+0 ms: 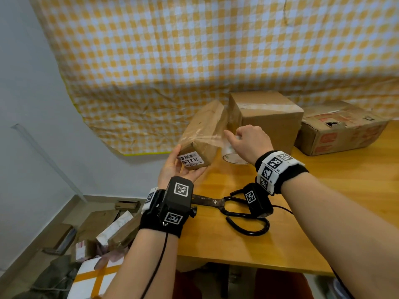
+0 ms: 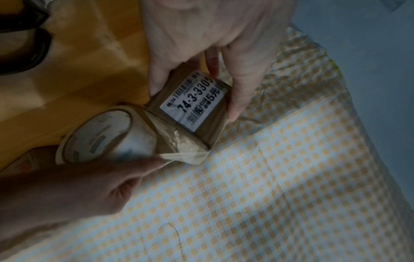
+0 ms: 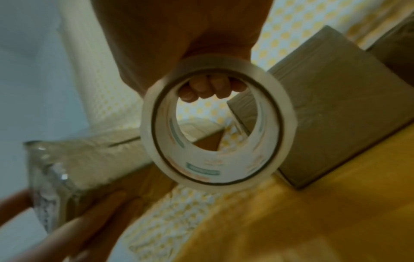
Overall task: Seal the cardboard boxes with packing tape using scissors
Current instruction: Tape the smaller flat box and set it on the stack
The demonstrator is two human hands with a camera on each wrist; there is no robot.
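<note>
Over the wooden table (image 1: 302, 223), left hand (image 1: 174, 167) grips the small box (image 1: 203, 134), right hand (image 1: 248, 143) the tape roll (image 3: 215, 124) — the stretched tape may wrinkle, seemingly slack.

small brown box (image 1: 203, 134) tilted, tape roll (image 1: 232, 152) beside

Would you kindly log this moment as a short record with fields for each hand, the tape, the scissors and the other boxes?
left hand: holds the small box by its labelled end, off the table
right hand: grips the tape roll, fingers through its core
tape: clear strip stretched from roll onto small box, uncut
scissors: lying on table, untouched
other boxes: cube box and flat box at table's far side
</note>
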